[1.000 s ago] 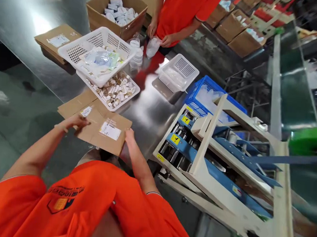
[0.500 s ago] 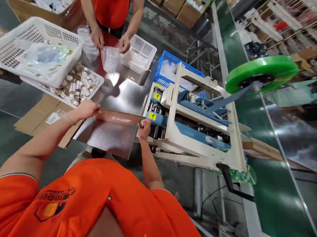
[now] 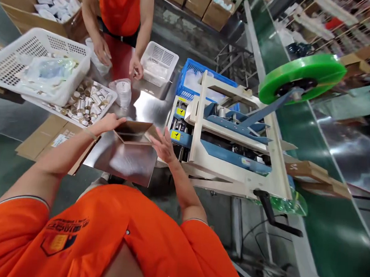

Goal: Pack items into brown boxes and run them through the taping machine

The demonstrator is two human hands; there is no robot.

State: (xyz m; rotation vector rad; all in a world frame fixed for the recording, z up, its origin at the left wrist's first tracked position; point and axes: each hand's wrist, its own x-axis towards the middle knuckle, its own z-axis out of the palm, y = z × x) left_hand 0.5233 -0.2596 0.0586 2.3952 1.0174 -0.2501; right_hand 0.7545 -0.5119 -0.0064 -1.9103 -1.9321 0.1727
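Carton (image 3: 132,141): open-topped, between both hands, over the near part of the steel table (image 3: 129,166); cannot tell whether resting on it or raised.
Left hand (image 3: 110,123): placed at the carton's left far corner; cannot tell whether clamped with the fingers or merely touching.
Right hand (image 3: 165,147): spread, with fingers apart, against the carton's right side near the flap.
Flat cardboard (image 3: 42,137): lying at the table's edge, below the left forearm, with a white label.
Shallow tray (image 3: 114,96): filled with small white-labelled bottles, partly under the white basket (image 3: 86,53).
Clear cups (image 3: 124,94): nested, beyond the carton, near a co-worker's hand (image 3: 136,67).
Machine (image 3: 200,129): just right of the table, with rollers and yellow stickers.
Blue crate (image 3: 182,79): behind the machine, holding translucent pieces.
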